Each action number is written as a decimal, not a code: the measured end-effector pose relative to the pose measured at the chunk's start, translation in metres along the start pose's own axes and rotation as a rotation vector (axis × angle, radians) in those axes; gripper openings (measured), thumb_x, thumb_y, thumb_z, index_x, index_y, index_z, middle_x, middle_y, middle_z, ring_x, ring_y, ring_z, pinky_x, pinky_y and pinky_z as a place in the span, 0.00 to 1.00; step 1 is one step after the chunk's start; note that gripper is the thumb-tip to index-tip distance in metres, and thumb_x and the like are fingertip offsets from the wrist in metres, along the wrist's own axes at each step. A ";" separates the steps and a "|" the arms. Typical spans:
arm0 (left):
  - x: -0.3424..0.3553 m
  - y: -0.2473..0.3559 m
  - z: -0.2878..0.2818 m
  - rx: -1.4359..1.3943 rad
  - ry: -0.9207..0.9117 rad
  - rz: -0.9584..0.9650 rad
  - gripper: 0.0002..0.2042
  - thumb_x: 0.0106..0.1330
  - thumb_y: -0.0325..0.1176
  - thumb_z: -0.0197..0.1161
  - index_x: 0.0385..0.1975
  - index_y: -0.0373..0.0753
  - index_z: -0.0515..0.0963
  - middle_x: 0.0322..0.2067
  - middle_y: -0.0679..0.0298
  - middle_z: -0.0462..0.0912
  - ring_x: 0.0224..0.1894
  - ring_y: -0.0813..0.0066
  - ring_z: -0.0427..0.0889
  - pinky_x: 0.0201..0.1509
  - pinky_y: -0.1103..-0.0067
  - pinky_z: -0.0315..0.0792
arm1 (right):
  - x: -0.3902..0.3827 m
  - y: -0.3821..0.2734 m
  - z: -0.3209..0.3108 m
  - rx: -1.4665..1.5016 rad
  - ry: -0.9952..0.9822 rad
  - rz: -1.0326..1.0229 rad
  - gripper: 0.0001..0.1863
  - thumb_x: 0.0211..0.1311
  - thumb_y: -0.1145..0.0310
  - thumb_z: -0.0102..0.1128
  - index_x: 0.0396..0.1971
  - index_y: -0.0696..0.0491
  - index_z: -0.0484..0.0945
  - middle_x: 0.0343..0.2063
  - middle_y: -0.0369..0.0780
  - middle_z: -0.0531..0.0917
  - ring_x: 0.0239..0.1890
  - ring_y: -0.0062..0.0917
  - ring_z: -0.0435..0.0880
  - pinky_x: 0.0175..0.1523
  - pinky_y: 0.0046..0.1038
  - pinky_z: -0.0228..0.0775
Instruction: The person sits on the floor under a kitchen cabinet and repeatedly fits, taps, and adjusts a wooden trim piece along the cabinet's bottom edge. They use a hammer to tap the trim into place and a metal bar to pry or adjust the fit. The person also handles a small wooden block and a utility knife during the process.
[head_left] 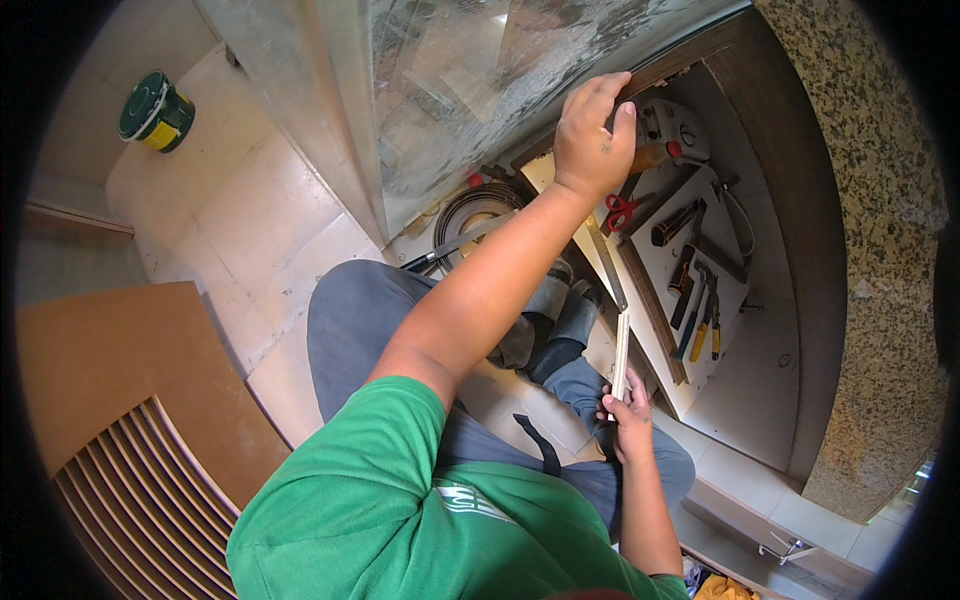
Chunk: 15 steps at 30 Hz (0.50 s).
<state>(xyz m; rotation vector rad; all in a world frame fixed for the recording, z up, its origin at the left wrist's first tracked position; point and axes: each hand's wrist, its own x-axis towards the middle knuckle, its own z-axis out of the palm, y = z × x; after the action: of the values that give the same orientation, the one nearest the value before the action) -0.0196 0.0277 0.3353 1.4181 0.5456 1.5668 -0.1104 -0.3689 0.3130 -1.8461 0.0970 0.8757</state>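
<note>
Right hand (629,410) grips a pale strip (621,350), left hand (594,135) is loosely open, empty; white lettering (472,502) marks the green shirt (340,500).

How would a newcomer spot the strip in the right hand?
Start at the dark-framed cabinet on the right of the view. Just outside its lower-left side, the right hand grips a slender strip. Its pale colour sets it apart from the dark brown strip lying nearby.

The right hand (628,410) grips a thin pale wooden strip (620,360), while the left hand (595,140) is raised, outstretched, near the dark brown cabinet frame (812,220), inside which lie red-handled scissors (621,211) and yellow-handled pliers (716,340) (a green lidded bucket (158,113) stands well apart).
</note>
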 end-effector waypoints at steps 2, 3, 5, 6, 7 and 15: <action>-0.007 -0.008 0.002 0.036 0.019 -0.002 0.14 0.65 0.29 0.63 0.50 0.36 0.81 0.46 0.52 0.84 0.52 0.51 0.81 0.58 0.67 0.73 | 0.000 0.002 0.001 0.015 -0.005 -0.006 0.38 0.61 0.78 0.62 0.72 0.53 0.60 0.44 0.39 0.79 0.36 0.21 0.79 0.40 0.23 0.78; -0.010 -0.014 0.002 0.053 0.019 -0.035 0.15 0.64 0.29 0.63 0.50 0.36 0.81 0.46 0.52 0.84 0.51 0.51 0.81 0.59 0.67 0.73 | 0.000 0.002 0.001 0.000 0.006 -0.002 0.38 0.61 0.78 0.62 0.72 0.53 0.60 0.44 0.39 0.79 0.37 0.21 0.79 0.40 0.23 0.77; -0.021 -0.027 0.002 0.108 0.004 -0.085 0.17 0.64 0.30 0.62 0.53 0.36 0.79 0.47 0.52 0.83 0.53 0.50 0.79 0.60 0.65 0.71 | -0.001 0.003 0.001 0.010 0.018 0.008 0.38 0.61 0.78 0.62 0.72 0.53 0.60 0.44 0.39 0.79 0.37 0.21 0.79 0.40 0.23 0.77; -0.027 -0.035 0.001 0.146 -0.010 -0.102 0.18 0.64 0.31 0.62 0.55 0.37 0.78 0.49 0.52 0.82 0.54 0.49 0.78 0.62 0.64 0.69 | -0.001 0.003 0.001 -0.002 0.017 0.003 0.39 0.61 0.78 0.62 0.72 0.53 0.60 0.44 0.39 0.79 0.37 0.21 0.79 0.40 0.23 0.77; -0.035 -0.042 -0.001 0.184 -0.021 -0.120 0.20 0.64 0.31 0.62 0.56 0.37 0.77 0.50 0.51 0.81 0.56 0.49 0.77 0.63 0.62 0.67 | -0.001 0.003 0.001 -0.003 0.018 0.004 0.39 0.61 0.77 0.62 0.72 0.54 0.59 0.44 0.39 0.79 0.37 0.21 0.79 0.40 0.23 0.77; -0.106 -0.097 -0.008 0.370 -0.144 -0.292 0.32 0.68 0.37 0.57 0.72 0.40 0.57 0.67 0.48 0.64 0.69 0.43 0.59 0.75 0.54 0.48 | -0.001 0.007 -0.003 -0.004 0.023 0.022 0.42 0.61 0.78 0.63 0.75 0.55 0.54 0.45 0.41 0.80 0.37 0.22 0.80 0.40 0.23 0.77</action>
<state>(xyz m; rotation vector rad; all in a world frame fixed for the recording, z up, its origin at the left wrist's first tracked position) -0.0045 -0.0134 0.1987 1.6240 0.9448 1.1606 -0.1128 -0.3749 0.3086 -1.8619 0.1300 0.8710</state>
